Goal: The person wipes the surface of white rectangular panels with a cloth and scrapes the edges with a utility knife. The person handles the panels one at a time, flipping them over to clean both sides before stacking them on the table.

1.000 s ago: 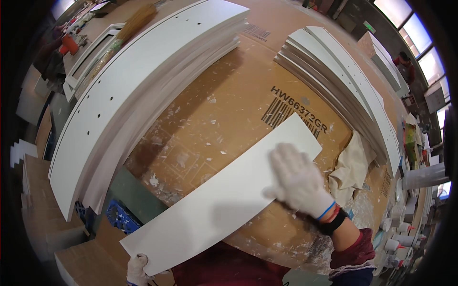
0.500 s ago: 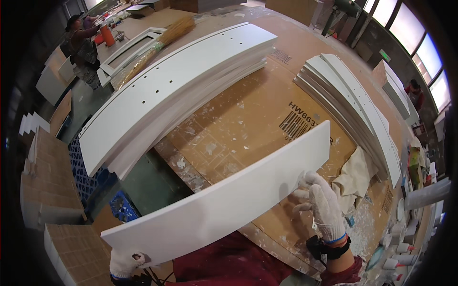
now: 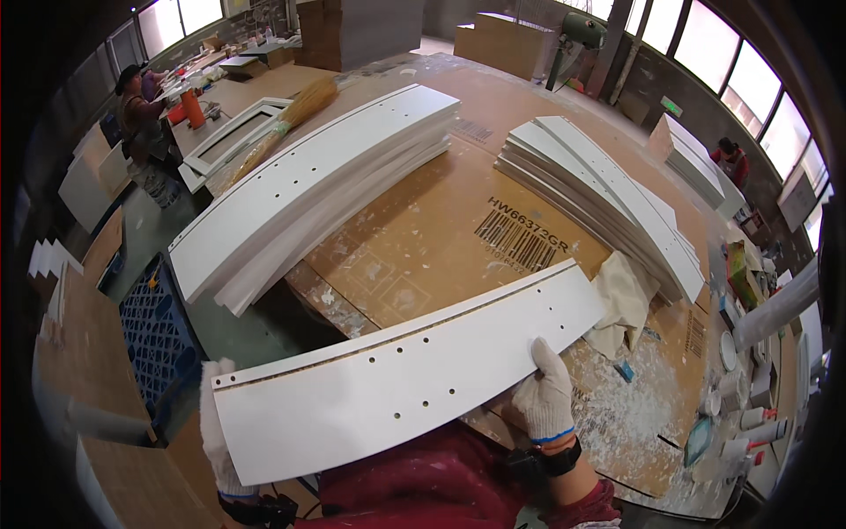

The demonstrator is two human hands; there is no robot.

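A long white board (image 3: pixel 405 375) with several drilled holes and a groove along its far edge spans the space in front of me, its drilled face up. At its left end my left hand (image 3: pixel 218 428), in a white knit glove, grips the board, with most fingers hidden behind or under it. My right hand (image 3: pixel 545 395), gloved too, holds the near edge toward the right end, thumb on top and fingers underneath. Beyond it lie a left stack of similar white boards (image 3: pixel 308 176) and a right stack (image 3: pixel 608 189), both on the cardboard-covered table (image 3: pixel 397 256).
A cream cloth (image 3: pixel 624 304) lies beside the right stack. Behind the left stack are a straw broom (image 3: pixel 295 119) and a white frame (image 3: pixel 233 132). Bottles (image 3: pixel 753 428) line the right edge. A blue plastic crate (image 3: pixel 159 335) stands low left. Two people work farther off.
The board has turned over from its plain face to the drilled, grooved one. My right hand has closed on its near edge. The view has shifted, showing more of the room's far side.
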